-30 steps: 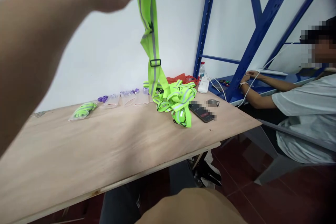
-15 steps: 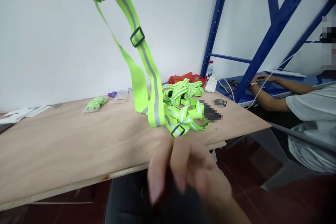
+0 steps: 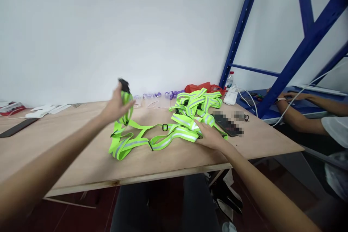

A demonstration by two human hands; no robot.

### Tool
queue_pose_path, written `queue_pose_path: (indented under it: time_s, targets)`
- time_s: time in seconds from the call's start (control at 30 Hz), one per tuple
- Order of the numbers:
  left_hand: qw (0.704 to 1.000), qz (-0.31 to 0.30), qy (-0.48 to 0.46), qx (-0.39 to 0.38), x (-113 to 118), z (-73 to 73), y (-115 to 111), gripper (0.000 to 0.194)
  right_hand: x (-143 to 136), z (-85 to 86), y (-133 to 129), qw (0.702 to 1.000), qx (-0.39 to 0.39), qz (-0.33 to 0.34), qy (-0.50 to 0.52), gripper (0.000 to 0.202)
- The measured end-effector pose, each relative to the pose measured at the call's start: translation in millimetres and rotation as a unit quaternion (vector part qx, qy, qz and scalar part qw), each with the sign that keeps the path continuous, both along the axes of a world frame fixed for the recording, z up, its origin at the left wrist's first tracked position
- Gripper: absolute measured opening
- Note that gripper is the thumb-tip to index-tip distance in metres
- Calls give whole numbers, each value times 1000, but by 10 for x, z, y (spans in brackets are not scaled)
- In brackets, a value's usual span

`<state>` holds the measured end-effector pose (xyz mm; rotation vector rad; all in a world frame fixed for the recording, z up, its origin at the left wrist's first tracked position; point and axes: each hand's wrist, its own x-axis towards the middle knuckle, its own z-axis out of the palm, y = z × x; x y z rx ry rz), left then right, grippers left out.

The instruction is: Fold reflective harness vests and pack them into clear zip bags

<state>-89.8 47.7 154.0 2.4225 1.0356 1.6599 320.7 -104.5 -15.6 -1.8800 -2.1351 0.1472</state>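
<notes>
While left hand [image 3: 115,107] clamps strap's [image 3: 136,142] bunched part above table [image 3: 168,159], likely keeping it gathered, right hand [image 3: 210,136] touches webbing near pile [image 3: 190,103], maybe as anchor | right grip: can't tell | hands: apart | strap: slack on table between

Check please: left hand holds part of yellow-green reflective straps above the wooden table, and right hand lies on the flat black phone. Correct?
Not fully: the head view shows the right hand on the straps, beside the phone. The left hand does hold part of them above the table.
</notes>
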Motion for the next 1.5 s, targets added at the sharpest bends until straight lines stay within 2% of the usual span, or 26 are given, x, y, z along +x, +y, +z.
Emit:
queue_pose_path:
  time_s: [0.03, 0.1, 0.13, 0.2, 0.27, 0.3, 0.43, 0.5, 0.57, 0.63, 0.7, 0.77, 0.8, 0.9, 0.93, 1.0, 1.07, 1.13, 1.2, 1.33, 1.4, 1.43, 1.5]
  targets:
    - [996, 21, 40, -72, 62, -310, -122, 109, -10, 29, 90, 1000, -17, 6, 19, 91]
    - [975, 17, 123, -185, 195, -836, -401, 100, -33, 123, 298, 997, -40, 16, 66, 72]
    - [960, 3, 166, -226, 254, -1038, -538, 96, -37, 195, 417, 995, -45, 16, 89, 59]
    - [935, -16, 230, -271, 347, -1320, -760, 92, -7, 404, 684, 993, -38, 9, 111, 32]
    - [923, -43, 249, -291, 411, -1474, -889, 92, 80, 699, 970, 991, -4, -19, 129, 14]
    - [921, -52, 247, -298, 438, -1520, -921, 93, 141, 867, 1111, 989, 28, -42, 141, 13]
    - [921, -50, 218, -318, 559, -1622, -936, 93, 401, 1475, 1550, 954, 161, -157, 198, 34]
    - [923, -40, 198, -328, 630, -1675, -916, 91, 475, 1640, 1652, 947, 170, -162, 220, 46]
    - [928, -33, 168, -331, 702, -1742, -877, 90, 474, 1686, 1669, 957, 158, -139, 199, 64]
    - [934, -30, 128, -332, 777, -1816, -800, 92, 384, 1622, 1613, 972, 146, -104, 151, 73]
    - [939, -36, 72, -335, 856, -1881, -677, 93, 208, 1464, 1505, 984, 129, -55, 114, 60]
    - [939, -62, 1, -337, 941, -1930, -519, 90, -29, 1224, 1374, 992, 81, 14, 96, 33]
    - [939, -77, -34, -335, 983, -1948, -434, 89, -157, 1081, 1311, 993, 47, 53, 93, 26]
    - [934, -98, -112, -325, 1097, -1983, -203, 84, -519, 621, 1189, 985, -24, 137, 103, 25]
    - [932, -99, -133, -321, 1123, -1989, -140, 83, -618, 478, 1181, 980, -28, 151, 125, 29]
    - [929, -97, -180, -310, 1143, -1986, -35, 77, -775, 240, 1208, 979, -27, 137, 146, 35]
    - [924, -82, -233, -291, 1092, -1949, 61, 70, -875, 84, 1271, 979, -35, 131, 152, 35]
    - [919, -45, -291, -261, 941, -1864, 177, 63, -925, 3, 1334, 975, -47, 136, 170, 37]
    - [912, -12, -344, -224, 680, -1737, 323, 58, -929, -35, 1379, 966, -65, 137, 207, 43]
    - [888, 1, -432, -156, -62, -1487, 619, 53, -818, -92, 1443, 934, -77, 92, 336, 42]
    - [873, 7, -468, -139, -426, -1440, 703, 44, -725, -127, 1488, 898, -43, 23, 437, 40]
    - [863, 6, -485, -146, -578, -1445, 722, 38, -675, -142, 1516, 870, -27, -18, 492, 40]
    - [831, 7, -530, -168, -802, -1503, 726, 29, -574, -162, 1573, 794, -11, -68, 604, 43]
